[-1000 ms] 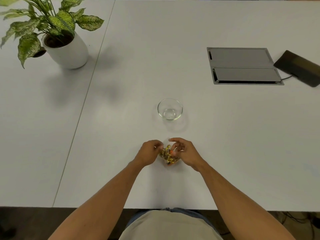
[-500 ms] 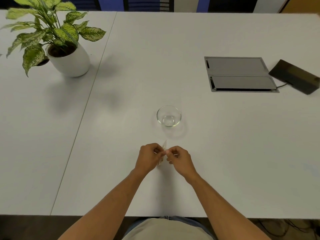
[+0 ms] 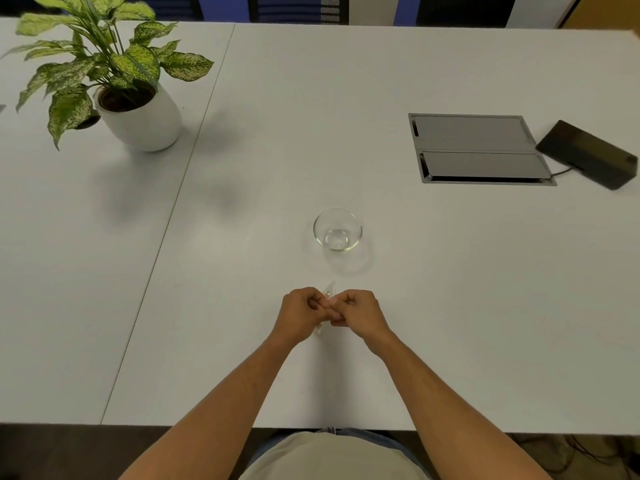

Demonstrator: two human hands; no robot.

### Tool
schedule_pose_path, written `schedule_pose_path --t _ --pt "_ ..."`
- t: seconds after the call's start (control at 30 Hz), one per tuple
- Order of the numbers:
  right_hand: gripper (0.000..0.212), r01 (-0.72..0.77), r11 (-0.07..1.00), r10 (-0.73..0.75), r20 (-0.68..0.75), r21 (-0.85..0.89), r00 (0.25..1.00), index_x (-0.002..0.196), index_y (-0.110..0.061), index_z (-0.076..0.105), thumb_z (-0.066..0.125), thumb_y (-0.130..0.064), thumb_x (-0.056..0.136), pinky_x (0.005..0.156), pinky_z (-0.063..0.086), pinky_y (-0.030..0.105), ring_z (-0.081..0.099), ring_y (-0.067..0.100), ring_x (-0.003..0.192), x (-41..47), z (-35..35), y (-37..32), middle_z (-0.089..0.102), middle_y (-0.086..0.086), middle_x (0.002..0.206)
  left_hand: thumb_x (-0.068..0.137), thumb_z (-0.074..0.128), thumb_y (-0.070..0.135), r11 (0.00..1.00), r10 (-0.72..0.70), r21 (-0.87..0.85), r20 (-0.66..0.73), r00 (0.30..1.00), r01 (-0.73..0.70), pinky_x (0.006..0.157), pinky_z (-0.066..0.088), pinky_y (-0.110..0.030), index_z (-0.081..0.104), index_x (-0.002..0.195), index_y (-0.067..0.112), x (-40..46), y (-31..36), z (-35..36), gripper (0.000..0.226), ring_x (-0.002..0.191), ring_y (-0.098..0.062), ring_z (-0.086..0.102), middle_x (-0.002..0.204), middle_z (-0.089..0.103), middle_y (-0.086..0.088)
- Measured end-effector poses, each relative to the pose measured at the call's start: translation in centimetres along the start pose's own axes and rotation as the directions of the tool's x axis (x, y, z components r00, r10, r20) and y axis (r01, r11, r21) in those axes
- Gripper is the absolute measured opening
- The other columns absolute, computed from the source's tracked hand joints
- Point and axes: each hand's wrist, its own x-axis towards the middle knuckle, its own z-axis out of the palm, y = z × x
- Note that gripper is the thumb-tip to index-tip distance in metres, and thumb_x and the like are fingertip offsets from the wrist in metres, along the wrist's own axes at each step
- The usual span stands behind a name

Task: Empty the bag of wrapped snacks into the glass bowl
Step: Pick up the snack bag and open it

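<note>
Head view: the work surface is a white table [image 3: 433,271] made of two panels, with a straight seam [image 3: 173,209] running from the far edge toward the near left.

At the far left, a potted plant [image 3: 100,64] with speckled green leaves stands in a round white pot [image 3: 142,121], which casts a soft shadow toward the near edge.

At centre, the glass bowl [image 3: 337,229] stands upright on the right panel; nothing is visible inside it.

Just nearer the person than the bowl and apart from it, the left hand [image 3: 299,315] and the right hand [image 3: 358,313] meet, knuckles close together. The fingers of both hands are curled in and pinch a clear bag [image 3: 328,291] between them. Only a thin corner of the bag projects above the knuckles, and a small edge shows below the left hand. The wrapped snacks cannot be made out, since the hands hide the rest of the bag.

To the right, a grey cable hatch [image 3: 479,148] with two flaps is set flush into the table. Just beside it lies a black box [image 3: 585,154], joined to the hatch by a thin cable [image 3: 561,172].

Beyond the far edge, dark and blue chair backs [image 3: 294,8] are visible. Below the near edge the floor is dark, with loose cables at the lower right.
</note>
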Motion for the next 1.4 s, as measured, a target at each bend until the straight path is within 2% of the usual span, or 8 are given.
schedule_pose_path --t 0.17,0.33,0.47,0.6,0.8,1.03,1.27,1.4 --pt "0.016 -0.005 1.0 0.004 0.051 0.02 0.999 0.088 0.001 0.072 0.062 -0.012 0.091 0.081 0.062 0.045 0.076 0.028 0.078 -0.3 -0.4 -0.3 0.077 0.018 0.085 0.078 0.08 0.012 0.976 -0.069 -0.198 0.114 0.991 0.091 0.071 0.057 -0.035 0.073 0.086 -0.001 -0.1 -0.7 -0.8 0.016 0.071 -0.022 0.067 0.078 0.071 -0.017" --pt "0.015 0.036 0.993 -0.033 0.027 -0.109 0.999 0.087 0.0 0.073 0.063 -0.011 0.089 0.078 0.063 0.043 0.076 0.025 0.074 -0.5 -0.4 -1.1 0.077 0.016 0.083 0.084 0.073 0.014 0.97 -0.111 -0.209 0.085 0.99 0.127 0.077 0.061 -0.045 0.072 0.086 -0.002 -0.4 -0.1 -0.7 0.015 0.075 -0.027 0.07 0.088 0.074 -0.022" --pt "0.015 0.064 0.95 -0.077 -0.03 -0.304 0.997 0.079 -0.002 0.072 0.06 -0.011 0.084 0.072 0.063 0.044 0.074 0.023 0.068 -0.1 -0.2 -1.9 0.076 0.012 0.075 0.085 0.068 0.014 0.987 -0.112 -0.12 -0.02 0.993 0.109 0.072 0.061 -0.045 0.069 0.083 0.002 -0.5 0.5 -0.3 0.013 0.073 -0.027 0.071 0.083 0.074 -0.016" --pt "0.014 0.091 0.885 -0.132 -0.059 -0.456 0.989 0.073 -0.006 0.066 0.059 -0.016 0.08 0.066 0.062 0.042 0.071 0.026 0.066 -0.1 0.1 -3.0 0.073 0.009 0.072 0.082 0.062 0.011 0.994 0.016 0.113 -0.163 0.987 0.003 0.065 0.057 -0.034 0.068 0.077 0.009 -1.0 1.8 0.6 0.008 0.067 -0.02 0.067 0.067 0.067 0.001" --pt "0.023 0.056 0.788 -0.166 -0.123 -0.613 0.978 0.066 -0.008 0.057 0.06 -0.023 0.083 0.057 0.049 0.035 0.057 0.024 0.06 0.0 -0.5 -3.7 0.067 0.011 0.068 0.082 0.064 0.016 0.988 0.042 0.156 -0.379 0.924 0.019 0.058 0.048 -0.029 0.06 0.073 0.01 -1.3 3.0 0.7 0.011 0.06 -0.016 0.06 0.062 0.06 0.003" --pt "0.018 0.021 0.902 -0.086 -0.132 -0.431 0.988 0.071 -0.005 0.065 0.061 -0.022 0.076 0.067 0.062 0.048 0.072 0.03 0.067 0.8 -2.7 -2.7 0.072 0.013 0.07 0.084 0.061 0.015 0.938 0.144 0.342 -0.248 0.958 -0.052 0.064 0.054 -0.036 0.067 0.081 0.01 0.0 3.6 -1.3 0.008 0.068 -0.021 0.064 0.069 0.065 -0.001" --pt "0.016 0.067 0.991 -0.071 -0.03 -0.114 0.997 0.081 0.001 0.068 0.064 -0.013 0.087 0.07 0.062 0.04 0.073 0.03 0.075 0.6 -4.9 -3.2 0.073 0.013 0.076 0.084 0.064 0.013 0.909 0.261 0.382 -0.206 0.943 -0.168 0.067 0.057 -0.038 0.069 0.085 0.006 0.8 6.1 -1.3 0.009 0.071 -0.024 0.065 0.076 0.07 -0.008" --pt "0.037 0.021 0.969 -0.019 -0.012 0.247 1.0 0.09 -0.003 0.069 0.061 -0.039 0.093 0.071 0.061 0.04 0.072 0.027 0.08 1.3 -5.9 -2.1 0.074 0.012 0.084 0.082 0.066 0.011 0.922 0.293 0.309 -0.16 0.943 -0.234 0.065 0.057 -0.033 0.07 0.082 0.007 1.3 8.0 -1.0 0.005 0.066 -0.02 0.065 0.072 0.07 -0.008"
